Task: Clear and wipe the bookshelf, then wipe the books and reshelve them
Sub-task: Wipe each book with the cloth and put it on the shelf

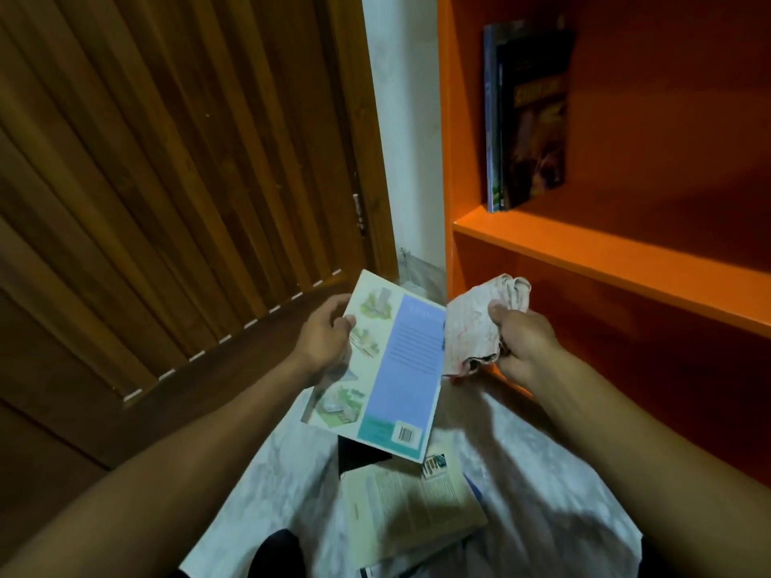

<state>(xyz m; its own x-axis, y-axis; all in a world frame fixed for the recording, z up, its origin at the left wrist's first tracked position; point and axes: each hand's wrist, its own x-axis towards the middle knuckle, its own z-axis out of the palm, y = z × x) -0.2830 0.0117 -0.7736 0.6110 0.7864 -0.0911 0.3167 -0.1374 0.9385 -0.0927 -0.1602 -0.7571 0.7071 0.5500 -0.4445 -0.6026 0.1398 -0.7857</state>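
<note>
Head view, and both forearms are reaching forward and down, angling in toward each other. The left hand [323, 342] is gripping a paperback book [388, 369] by its left edge, thumb lying on the cover, fingers curling underneath, wrist nearly straight. The book is tilting back cover up, showing a pale blue panel, small pictures down the side by the left hand, and a barcode at the corner nearest the person. The right hand [523, 344] is closing into a loose fist around a crumpled whitish cloth [475, 323], knuckles up, thumb pressing into the fabric. The cloth is bunching out above and to the left of that hand, touching the book's right edge.

Below and between the two hands, a pile of books [409, 506] is lying on the pale marbled floor [271, 465], a cream one on top, a dark one peeking out beneath the held book. Beyond the right hand, the orange bookshelf [605, 256] is standing, and up above that hand a few shelved books [530, 114] are standing upright against its left wall. Beyond the left hand, a slatted wooden door [167, 181] is filling the background.
</note>
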